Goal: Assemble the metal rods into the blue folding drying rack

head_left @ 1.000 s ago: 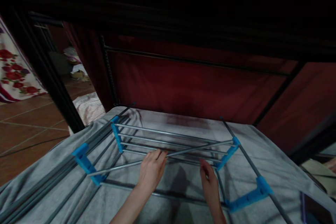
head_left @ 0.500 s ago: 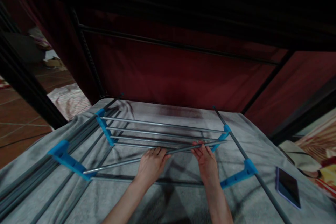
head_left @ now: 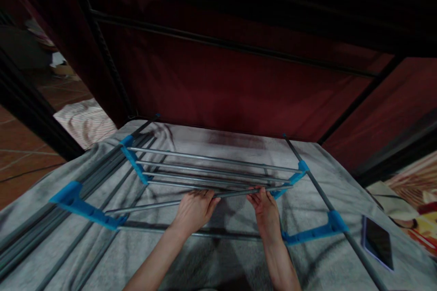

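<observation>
Over a grey blanket (head_left: 341, 186), a metal rod (head_left: 146, 207) is gaining two-handed support.
The left hand (head_left: 194, 210) is gripping mid-rod; the right hand (head_left: 266, 213), free a second ago, is pinching nearer its right end; its left end is perhaps touching a blue bracket (head_left: 90, 212).

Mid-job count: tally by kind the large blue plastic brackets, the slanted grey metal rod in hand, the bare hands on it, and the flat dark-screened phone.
Large blue plastic brackets: 4
Slanted grey metal rod: 1
Bare hands on it: 2 (left hand, right hand)
Flat dark-screened phone: 1
Total: 8
</observation>
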Tool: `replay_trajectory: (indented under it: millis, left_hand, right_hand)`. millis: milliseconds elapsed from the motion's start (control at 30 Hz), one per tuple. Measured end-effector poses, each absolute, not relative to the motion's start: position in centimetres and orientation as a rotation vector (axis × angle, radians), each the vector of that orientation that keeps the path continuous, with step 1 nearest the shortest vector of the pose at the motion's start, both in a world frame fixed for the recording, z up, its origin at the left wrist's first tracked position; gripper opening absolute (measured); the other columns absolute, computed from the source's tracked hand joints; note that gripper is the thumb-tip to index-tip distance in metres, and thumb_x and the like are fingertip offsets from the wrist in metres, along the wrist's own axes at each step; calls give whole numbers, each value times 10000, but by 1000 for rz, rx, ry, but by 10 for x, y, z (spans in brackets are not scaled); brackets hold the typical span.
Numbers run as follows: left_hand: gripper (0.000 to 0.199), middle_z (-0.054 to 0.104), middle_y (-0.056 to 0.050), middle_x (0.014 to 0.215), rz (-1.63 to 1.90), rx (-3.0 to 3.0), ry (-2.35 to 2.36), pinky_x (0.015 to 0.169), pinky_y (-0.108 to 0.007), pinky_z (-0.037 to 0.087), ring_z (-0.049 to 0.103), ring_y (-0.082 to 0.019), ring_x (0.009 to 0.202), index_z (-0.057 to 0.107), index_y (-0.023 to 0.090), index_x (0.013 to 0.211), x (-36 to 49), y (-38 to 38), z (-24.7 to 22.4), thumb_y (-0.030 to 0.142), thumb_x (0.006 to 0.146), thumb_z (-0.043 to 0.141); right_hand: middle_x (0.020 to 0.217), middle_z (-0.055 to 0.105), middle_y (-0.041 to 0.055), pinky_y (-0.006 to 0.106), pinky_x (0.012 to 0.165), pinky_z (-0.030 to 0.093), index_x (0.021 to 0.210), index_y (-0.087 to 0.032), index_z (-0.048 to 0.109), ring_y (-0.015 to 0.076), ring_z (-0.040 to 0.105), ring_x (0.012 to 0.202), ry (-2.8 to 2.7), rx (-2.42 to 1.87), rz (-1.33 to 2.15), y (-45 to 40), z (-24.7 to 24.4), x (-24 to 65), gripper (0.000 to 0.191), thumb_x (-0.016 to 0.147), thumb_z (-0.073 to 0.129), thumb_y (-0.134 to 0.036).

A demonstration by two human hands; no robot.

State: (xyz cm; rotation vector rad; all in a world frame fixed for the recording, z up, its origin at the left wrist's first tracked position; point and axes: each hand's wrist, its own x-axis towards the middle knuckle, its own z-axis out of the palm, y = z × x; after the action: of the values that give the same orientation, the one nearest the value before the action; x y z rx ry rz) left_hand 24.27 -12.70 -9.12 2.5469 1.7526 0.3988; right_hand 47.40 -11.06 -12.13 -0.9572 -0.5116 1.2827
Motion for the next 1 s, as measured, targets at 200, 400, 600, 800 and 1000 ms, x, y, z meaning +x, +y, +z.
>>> replay_trajectory:
  millis: [200, 400, 600, 800, 1000]
  left_hand:
    - [320, 710, -29, 832, 371, 2615, 1640, 690, -300, 442, 684, -202, 782, 636, 223, 1009, 236, -126, -102, 426, 1029, 389]
    - [332, 701, -28, 863, 247, 2606, 1567, 728, -301, 451, 680, -190, 810, 633, 224, 994, 234, -130, -121, 495, 1004, 440]
    - [285, 707, -39, 1020, 262, 2532, 1530, 822, -305, 449, 674, -188, 933, 634, 225, 998, 224, -136, -145, 469, 993, 488]
    - [242, 711, -29, 1001, 242, 2466, 1554, 830, -311, 460, 677, -190, 907, 661, 240, 1002, 208, -138, -161, 421, 994, 501]
    - [202, 705, -29, 1041, 225, 2458, 1566, 892, -331, 467, 669, -202, 963, 673, 239, 1014, 208, -133, -173, 362, 991, 515]
  right_hand:
    - [924, 741, 24, 345, 867, 560, 914, -226, 695, 181, 691, 939, -410, -1027, 1293, -114, -150, 495, 340, 697, 801, -466]
    - [921, 731, -20, 291, 871, 568, 867, -259, 707, 149, 690, 913, -397, -1154, 1351, -122, -199, 540, 265, 685, 803, -425]
    - [981, 730, -8, 280, 861, 577, 872, -255, 705, 156, 690, 934, -405, -1232, 1462, -126, -233, 562, 333, 604, 846, -393]
    - [1017, 731, 14, 404, 1086, 476, 819, -282, 713, 224, 656, 1095, -388, -1303, 1495, -121, -246, 559, 305, 563, 845, -384]
    - [1096, 721, 52, 455, 1101, 471, 818, -288, 716, 271, 612, 1206, -388, -1360, 1545, -120, -247, 558, 305, 576, 810, -449]
